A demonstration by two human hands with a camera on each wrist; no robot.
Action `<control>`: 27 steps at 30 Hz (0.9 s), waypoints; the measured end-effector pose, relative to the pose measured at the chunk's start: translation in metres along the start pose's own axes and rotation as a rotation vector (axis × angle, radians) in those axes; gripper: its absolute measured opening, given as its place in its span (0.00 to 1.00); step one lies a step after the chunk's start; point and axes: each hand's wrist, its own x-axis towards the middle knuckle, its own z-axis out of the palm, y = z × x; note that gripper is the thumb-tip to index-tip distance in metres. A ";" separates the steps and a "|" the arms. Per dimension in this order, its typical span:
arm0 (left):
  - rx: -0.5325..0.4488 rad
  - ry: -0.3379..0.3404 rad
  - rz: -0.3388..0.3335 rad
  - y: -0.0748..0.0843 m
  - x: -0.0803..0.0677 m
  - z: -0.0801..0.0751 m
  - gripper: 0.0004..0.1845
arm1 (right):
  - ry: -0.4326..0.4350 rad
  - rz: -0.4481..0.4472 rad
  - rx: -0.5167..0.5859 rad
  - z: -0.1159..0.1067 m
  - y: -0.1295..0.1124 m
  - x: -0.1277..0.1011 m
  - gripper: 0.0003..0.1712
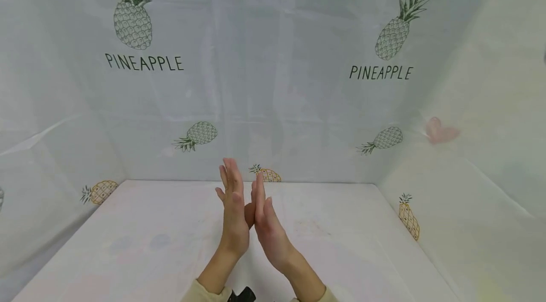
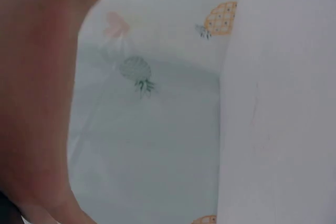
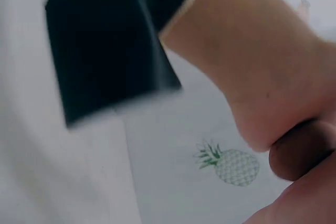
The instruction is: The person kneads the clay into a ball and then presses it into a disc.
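Note:
A small brown rounded lump (image 1: 250, 214) sits between the two palms, above the white table; its exact kind cannot be told. My left hand (image 1: 233, 214) stands upright with straight, slightly spread fingers, its palm against the lump. From the other side my right hand (image 1: 268, 228) presses it, fingers straight and pointing up. In the right wrist view the brown lump (image 3: 299, 153) shows between the heels of the hands, partly covered by them. A blurred hand (image 2: 37, 93) fills the left side of the left wrist view, where the lump is hidden.
A white-covered table (image 1: 162, 226) spreads below the hands. Pale sheeting (image 1: 273, 79) with printed pineapples hangs behind it and along both sides. A black device (image 1: 243, 294) is on the left wrist, beside the beige sleeve (image 1: 204, 292).

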 end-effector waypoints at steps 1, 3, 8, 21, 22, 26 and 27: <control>-0.014 -0.001 -0.020 -0.003 0.001 -0.001 0.38 | 0.003 0.002 -0.008 0.002 0.000 0.000 0.35; -0.052 -0.012 -0.059 -0.007 0.003 -0.003 0.38 | 0.012 -0.006 -0.028 0.004 0.000 -0.001 0.36; -0.133 -0.053 -0.107 -0.013 0.003 0.001 0.36 | 0.058 -0.078 -0.065 0.002 -0.005 -0.003 0.35; -0.260 -0.197 -0.087 0.014 -0.017 0.020 0.36 | 0.125 -0.151 -0.062 -0.025 -0.012 -0.006 0.36; -0.264 -0.199 -0.083 0.016 -0.018 0.019 0.36 | 0.123 -0.142 -0.059 -0.026 -0.011 -0.005 0.35; -0.273 -0.174 -0.074 0.020 -0.017 0.014 0.37 | 0.083 -0.097 -0.039 -0.023 -0.006 -0.002 0.34; -0.274 -0.162 -0.074 0.020 -0.016 0.011 0.37 | 0.071 -0.083 -0.037 -0.021 -0.004 -0.001 0.34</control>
